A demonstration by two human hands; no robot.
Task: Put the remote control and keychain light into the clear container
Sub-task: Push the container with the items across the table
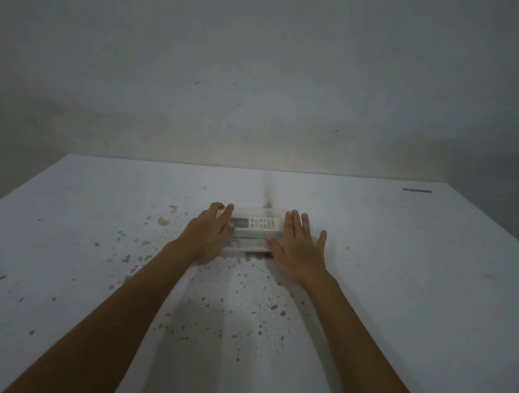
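A clear container [259,211] stands in the middle of the white table. Inside it a white remote control [256,223] lies crosswise, display to the left. In front of the remote, still inside the container, lies a small pale item [244,243] that may be the keychain light; it is too blurred to tell. My left hand [209,232] wraps the container's left end, fingers curled over its far corner. My right hand [299,247] lies flat against the right end, fingers spread, thumb touching the container's front right corner.
The white table [399,280] is speckled with dark stains around and in front of the container. A thin dark object [417,190] lies at the far right near the back edge. A bare grey wall [259,75] rises right behind the table.
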